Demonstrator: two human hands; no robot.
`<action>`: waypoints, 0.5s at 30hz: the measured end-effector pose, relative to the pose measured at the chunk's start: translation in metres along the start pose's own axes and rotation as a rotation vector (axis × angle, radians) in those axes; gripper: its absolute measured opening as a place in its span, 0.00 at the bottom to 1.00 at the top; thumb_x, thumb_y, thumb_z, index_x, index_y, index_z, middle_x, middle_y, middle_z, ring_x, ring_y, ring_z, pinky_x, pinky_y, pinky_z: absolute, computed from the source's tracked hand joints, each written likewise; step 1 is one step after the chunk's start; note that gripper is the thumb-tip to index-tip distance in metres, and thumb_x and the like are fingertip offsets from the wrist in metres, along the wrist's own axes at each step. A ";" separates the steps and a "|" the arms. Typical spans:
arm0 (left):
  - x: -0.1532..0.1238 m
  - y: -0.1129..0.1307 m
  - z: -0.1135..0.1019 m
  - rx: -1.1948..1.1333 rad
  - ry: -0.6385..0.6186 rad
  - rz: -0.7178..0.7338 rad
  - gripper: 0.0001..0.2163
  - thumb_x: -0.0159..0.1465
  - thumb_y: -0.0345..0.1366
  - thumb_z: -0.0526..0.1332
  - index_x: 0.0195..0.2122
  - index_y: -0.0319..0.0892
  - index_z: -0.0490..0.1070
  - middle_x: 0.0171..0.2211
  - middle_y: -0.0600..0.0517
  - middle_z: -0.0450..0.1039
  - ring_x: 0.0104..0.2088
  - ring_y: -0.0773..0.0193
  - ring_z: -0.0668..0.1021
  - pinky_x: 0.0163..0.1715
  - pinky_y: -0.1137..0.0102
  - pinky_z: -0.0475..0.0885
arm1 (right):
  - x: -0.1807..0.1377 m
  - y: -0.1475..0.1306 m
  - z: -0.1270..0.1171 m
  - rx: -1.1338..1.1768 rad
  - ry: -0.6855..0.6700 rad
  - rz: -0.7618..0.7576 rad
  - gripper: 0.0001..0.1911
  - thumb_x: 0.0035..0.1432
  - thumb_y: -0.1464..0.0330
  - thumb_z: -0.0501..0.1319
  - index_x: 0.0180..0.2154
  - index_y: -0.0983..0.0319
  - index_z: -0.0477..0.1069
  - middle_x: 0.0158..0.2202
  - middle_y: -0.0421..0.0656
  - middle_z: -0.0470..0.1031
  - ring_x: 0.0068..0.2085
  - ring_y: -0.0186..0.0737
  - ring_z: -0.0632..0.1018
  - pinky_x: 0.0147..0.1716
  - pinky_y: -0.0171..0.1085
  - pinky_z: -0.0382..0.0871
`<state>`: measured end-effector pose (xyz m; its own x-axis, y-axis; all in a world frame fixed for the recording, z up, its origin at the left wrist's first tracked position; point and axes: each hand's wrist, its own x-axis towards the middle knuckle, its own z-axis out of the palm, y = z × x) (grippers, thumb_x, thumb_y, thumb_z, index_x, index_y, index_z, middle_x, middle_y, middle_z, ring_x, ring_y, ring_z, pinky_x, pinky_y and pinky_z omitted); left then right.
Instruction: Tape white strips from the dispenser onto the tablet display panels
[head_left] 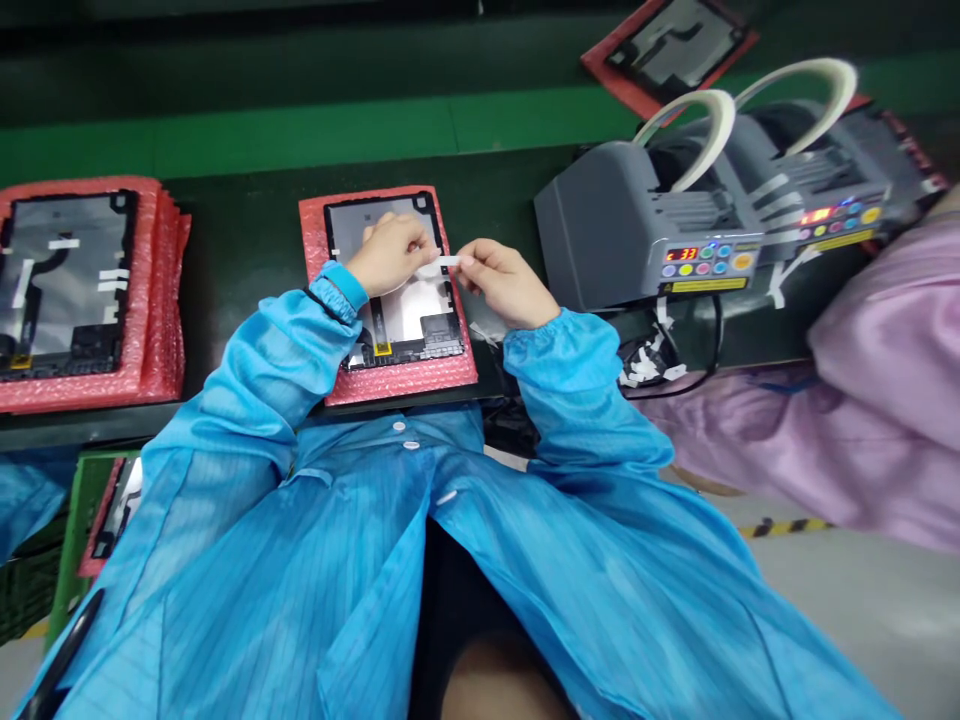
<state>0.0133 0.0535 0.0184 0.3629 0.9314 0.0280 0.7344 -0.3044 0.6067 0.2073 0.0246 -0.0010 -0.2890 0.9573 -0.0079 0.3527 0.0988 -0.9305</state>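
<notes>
- The tape strip point(448, 263) is a short white piece, stretched between the two hands just above the upper right part of the tablet panel point(416, 310).
- The left hand point(390, 255) is curled over the panel and pinches the strip's left end. The right hand point(504, 282) pinches the other end between thumb and forefinger, with the rest of its fingers folded in.
- I would judge the strip nearly weightless, limp and sticky on one face. It is apt to curl or cling to a fingertip, so it is best held by its very ends and kept taut.
- The panel lies flat on a sheet of red bubble wrap point(397, 378) at the bench edge. It looks thin and stiff, with exposed inner parts that seem fragile, so its edges appear the safest place to hold.
- Two grey tape dispensers point(622, 230) stand to the right, and cut scraps point(645, 365) lie below them.
- A stack of bubble wrap sheets point(161, 300) with another panel on top sits well apart to the left.
- A co-worker's pink sleeve point(885, 330) comes in from the right.
- The left hand hides the panel's upper middle, and the left sleeve hides its lower left corner.
- I cannot tell which face of the strip is sticky, nor whether it touches the panel.
- The edges of the view are warped and blurred, and the dispenser display is barely readable.
</notes>
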 end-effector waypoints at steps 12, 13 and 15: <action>-0.002 0.000 0.012 0.043 -0.024 -0.091 0.09 0.64 0.40 0.59 0.31 0.42 0.74 0.36 0.47 0.75 0.49 0.50 0.72 0.53 0.56 0.63 | 0.017 0.010 0.006 -0.158 0.138 -0.003 0.20 0.52 0.52 0.66 0.25 0.61 0.67 0.24 0.39 0.68 0.28 0.34 0.66 0.31 0.36 0.62; -0.002 0.001 0.013 0.063 -0.011 -0.103 0.09 0.64 0.40 0.59 0.31 0.42 0.74 0.37 0.46 0.74 0.50 0.49 0.71 0.54 0.54 0.62 | 0.019 0.010 0.008 -0.170 0.142 0.003 0.18 0.53 0.54 0.66 0.25 0.61 0.66 0.24 0.39 0.68 0.28 0.34 0.66 0.31 0.36 0.62; -0.002 0.002 0.016 0.106 0.015 -0.123 0.10 0.65 0.40 0.59 0.31 0.41 0.74 0.39 0.44 0.74 0.53 0.46 0.70 0.55 0.52 0.60 | 0.022 0.010 0.010 -0.201 0.155 0.021 0.14 0.54 0.60 0.66 0.25 0.61 0.66 0.23 0.39 0.67 0.28 0.34 0.65 0.32 0.36 0.61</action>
<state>0.0235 0.0476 0.0067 0.2589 0.9655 -0.0288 0.8294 -0.2070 0.5188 0.1956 0.0439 -0.0138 -0.1452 0.9884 0.0438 0.5315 0.1153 -0.8392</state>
